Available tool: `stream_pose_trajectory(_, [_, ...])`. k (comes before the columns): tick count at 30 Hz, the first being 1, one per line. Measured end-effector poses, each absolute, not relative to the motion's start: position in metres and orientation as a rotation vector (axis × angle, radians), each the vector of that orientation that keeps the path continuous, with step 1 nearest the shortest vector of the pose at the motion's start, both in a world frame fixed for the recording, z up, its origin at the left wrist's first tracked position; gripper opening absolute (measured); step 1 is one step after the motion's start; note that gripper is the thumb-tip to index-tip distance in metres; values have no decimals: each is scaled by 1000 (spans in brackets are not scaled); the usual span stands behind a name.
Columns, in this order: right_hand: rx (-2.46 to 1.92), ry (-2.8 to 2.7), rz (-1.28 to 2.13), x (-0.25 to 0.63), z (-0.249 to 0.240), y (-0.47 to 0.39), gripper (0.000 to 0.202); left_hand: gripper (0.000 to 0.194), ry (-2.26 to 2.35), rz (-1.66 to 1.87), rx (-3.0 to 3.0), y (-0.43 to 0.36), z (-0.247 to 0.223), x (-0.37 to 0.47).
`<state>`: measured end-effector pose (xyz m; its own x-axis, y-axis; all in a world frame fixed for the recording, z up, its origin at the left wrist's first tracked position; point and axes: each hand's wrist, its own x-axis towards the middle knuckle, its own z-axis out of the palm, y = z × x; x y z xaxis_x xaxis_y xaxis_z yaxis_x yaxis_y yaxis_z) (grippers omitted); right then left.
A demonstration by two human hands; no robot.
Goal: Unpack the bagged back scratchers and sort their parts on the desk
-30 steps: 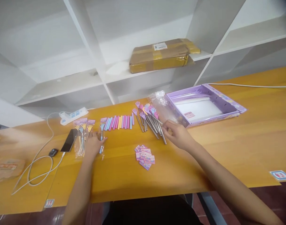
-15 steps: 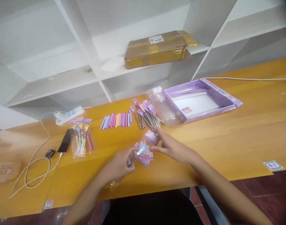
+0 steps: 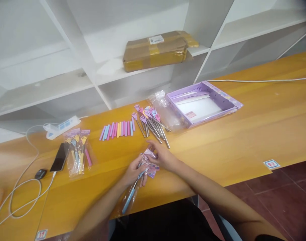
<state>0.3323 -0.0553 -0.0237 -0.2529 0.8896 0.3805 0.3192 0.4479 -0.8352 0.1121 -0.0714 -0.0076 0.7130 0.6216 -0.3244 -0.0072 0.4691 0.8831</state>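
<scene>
My left hand [image 3: 133, 172] is closed around a blue back scratcher [image 3: 128, 201] in a clear plastic bag, its handle slanting down toward the table's front edge. My right hand [image 3: 165, 157] pinches a purple header card [image 3: 149, 153] at the bag's upper end. The two hands almost meet there, and the fingers partly cover the card. Under them lies a small pile of printed cards [image 3: 153, 171]. Beyond my hands are metal rods with hand-shaped heads [image 3: 156, 126] in several colours. To their left is a row of coloured handle sleeves [image 3: 118, 130].
Bagged back scratchers [image 3: 79, 155] lie at left beside a phone [image 3: 59, 157], a white cable [image 3: 29, 180] and a power strip [image 3: 62, 127]. A purple box [image 3: 184, 118] sits at back right against crumpled clear plastic [image 3: 159, 100]. A taped carton [image 3: 156, 53] rests on the shelf.
My hands have come together, the right moving toward the left and onto the card. The bagged back scratcher now points down toward me. The camera view has shifted slightly right.
</scene>
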Motion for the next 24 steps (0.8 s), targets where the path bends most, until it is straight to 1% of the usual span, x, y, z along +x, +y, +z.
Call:
stream_pose_trajectory(3, [-1072, -1729, 723, 337, -24, -53, 38, 81, 708, 449, 1020, -72, -8, 112])
stream_pose_trajectory(6, [-1075, -1736, 670, 346, -18, -52, 16, 76, 733, 478, 1028, -71, -11, 110])
stream_pose_trajectory(7, [-1062, -1772, 648, 348, -15, -52, 11, 76, 742, 481, 1030, -71, -12, 109])
stream_pose_trajectory(10, [-1038, -1882, 639, 355, -5, -53, 14, 81, 765, 475, 1041, -70, -13, 107])
stream_pose_trajectory(12, [-1037, -1914, 702, 356, 0, -54, 9, 83, 776, 466, 1059, -69, -12, 107])
stream_pose_trajectory(14, [-1013, -1916, 765, 356, 1, -55, 8, 82, 783, 441, 1091, -70, -10, 108])
stream_pose_trajectory(18, [-963, -1847, 790, 353, -4, -52, 16, 74, 801, 380, 1150, -68, -6, 110])
stream_pose_trajectory(21, [-1035, -1667, 776, 357, -8, -47, 26, 64, 811, 371, 1163, -65, -5, 105])
stream_pose_trajectory(24, [-1132, -1490, 760, 365, -9, -42, 34, 53, 825, 462, 1125, -60, -6, 96])
